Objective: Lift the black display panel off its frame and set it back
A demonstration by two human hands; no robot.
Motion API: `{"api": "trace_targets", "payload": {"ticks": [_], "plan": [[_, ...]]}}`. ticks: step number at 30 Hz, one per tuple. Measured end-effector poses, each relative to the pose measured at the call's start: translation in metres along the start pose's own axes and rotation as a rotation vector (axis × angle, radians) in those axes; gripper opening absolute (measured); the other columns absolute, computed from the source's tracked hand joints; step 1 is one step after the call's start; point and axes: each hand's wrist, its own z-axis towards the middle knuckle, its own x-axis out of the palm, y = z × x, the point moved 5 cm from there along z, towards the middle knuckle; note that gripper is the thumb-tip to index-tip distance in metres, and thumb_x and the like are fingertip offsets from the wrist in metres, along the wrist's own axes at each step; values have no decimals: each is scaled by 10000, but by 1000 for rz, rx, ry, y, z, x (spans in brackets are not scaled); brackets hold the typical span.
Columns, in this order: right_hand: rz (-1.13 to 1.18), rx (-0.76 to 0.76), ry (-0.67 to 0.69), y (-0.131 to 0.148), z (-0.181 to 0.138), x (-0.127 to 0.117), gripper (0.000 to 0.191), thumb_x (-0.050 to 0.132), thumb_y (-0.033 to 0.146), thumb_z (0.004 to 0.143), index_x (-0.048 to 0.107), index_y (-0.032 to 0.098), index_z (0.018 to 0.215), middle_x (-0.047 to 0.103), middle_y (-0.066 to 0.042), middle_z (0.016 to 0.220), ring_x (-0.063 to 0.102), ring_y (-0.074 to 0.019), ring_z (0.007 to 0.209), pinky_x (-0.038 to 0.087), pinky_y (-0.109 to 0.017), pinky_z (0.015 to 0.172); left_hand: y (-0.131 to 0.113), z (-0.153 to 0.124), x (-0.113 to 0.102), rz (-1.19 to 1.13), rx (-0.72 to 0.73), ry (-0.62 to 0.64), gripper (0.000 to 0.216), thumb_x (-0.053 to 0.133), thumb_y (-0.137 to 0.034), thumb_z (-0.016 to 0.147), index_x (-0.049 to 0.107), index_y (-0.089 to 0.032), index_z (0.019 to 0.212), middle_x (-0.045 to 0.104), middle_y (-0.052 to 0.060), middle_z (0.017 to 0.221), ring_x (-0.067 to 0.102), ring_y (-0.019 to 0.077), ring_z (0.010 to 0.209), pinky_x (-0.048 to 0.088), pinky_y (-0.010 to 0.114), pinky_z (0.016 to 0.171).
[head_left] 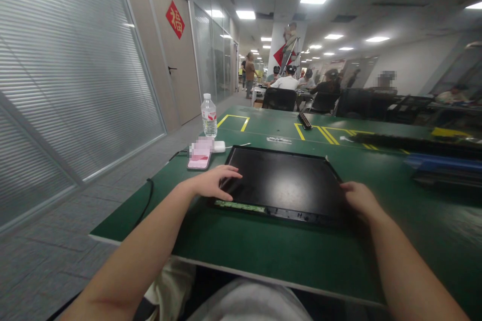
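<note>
A black LCD screen panel lies on the green table in front of me, with a glossy light spot at its middle. A strip of green circuit board shows along its near edge, at the left. My left hand is over the panel's left edge, thumb and fingers spread apart with the tips on or just above its surface. At the right edge, my right hand grips the panel's side, thumb on top and the other fingers partly hidden.
Left of the panel are a water bottle, a phone and a white charger with cables. Farther back lie a dark strip-shaped part and yellow tape markings. Blue and black parts lie at right. People sit beyond the table.
</note>
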Motion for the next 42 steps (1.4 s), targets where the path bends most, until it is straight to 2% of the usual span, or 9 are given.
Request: {"api": "trace_targets", "payload": {"ticks": [5, 10, 15, 21, 26, 30, 35, 38, 42], "plan": [[-20, 25, 15, 3, -3, -1, 482, 531, 29, 694, 749, 105, 1117, 735, -157, 1108, 685, -274, 1052, 522, -316, 899, -4, 0, -2, -17, 9, 7, 695, 864, -359, 612, 679, -297, 1279, 537, 98, 1464, 476, 344, 1361, 334, 445, 1149], [8, 6, 6, 1, -1, 0, 446, 552, 19, 669, 773, 145, 1035, 754, -131, 1019, 709, -259, 957, 534, -303, 838, -10, 1, -1, -12, 87, -2, 669, 853, -313, 630, 677, -274, 1274, 542, 103, 1453, 501, 329, 1340, 356, 436, 1137], [-29, 12, 19, 3, -2, -2, 431, 549, 22, 682, 770, 119, 1039, 750, -140, 1037, 700, -266, 977, 527, -306, 841, -13, 2, 3, 64, 177, -4, 639, 820, -290, 669, 651, -232, 1282, 503, 118, 1473, 487, 311, 1350, 368, 437, 1131], [-8, 16, -14, 3, -3, -5, 439, 540, 2, 659, 780, 144, 999, 752, -133, 1013, 703, -260, 963, 535, -292, 798, -13, 2, 3, 83, 186, -6, 617, 804, -280, 679, 649, -223, 1273, 489, 119, 1483, 475, 300, 1363, 359, 417, 1143], [11, 40, 7, 1, -2, -3, 472, 547, 17, 655, 767, 126, 1058, 745, -153, 1048, 702, -268, 962, 541, -305, 790, -8, 3, 4, 111, 83, -1, 603, 770, -414, 730, 648, -220, 1288, 493, 127, 1485, 479, 312, 1357, 368, 429, 1137], [25, 33, 16, 1, -3, -1, 488, 542, 22, 659, 756, 117, 1087, 746, -157, 1054, 703, -270, 974, 537, -320, 836, 9, 9, 4, 207, -73, -150, 553, 624, -484, 841, 652, -157, 1285, 514, 175, 1452, 486, 332, 1345, 362, 460, 1141], [15, 40, 30, 1, -3, 0, 504, 519, 27, 685, 740, 92, 1133, 735, -172, 1100, 701, -276, 992, 538, -339, 864, 34, 13, 4, 379, -263, -303, 417, 560, -312, 860, 702, -125, 1204, 548, 192, 1408, 493, 361, 1331, 358, 503, 1144], [-15, 22, -3, 2, -2, -2, 491, 532, 24, 672, 758, 108, 1100, 733, -173, 1110, 691, -286, 1033, 528, -344, 892, 40, 14, 4, 433, -324, -286, 416, 512, -229, 865, 708, -114, 1212, 571, 195, 1382, 511, 353, 1323, 378, 477, 1137], [-4, -1, 20, 0, 0, 0, 450, 554, 38, 664, 777, 141, 1041, 751, -146, 1053, 705, -272, 991, 531, -329, 882, 35, 16, 5, 445, -313, -256, 462, 437, -129, 852, 705, -92, 1228, 605, 188, 1353, 560, 312, 1277, 401, 418, 1126]]}}
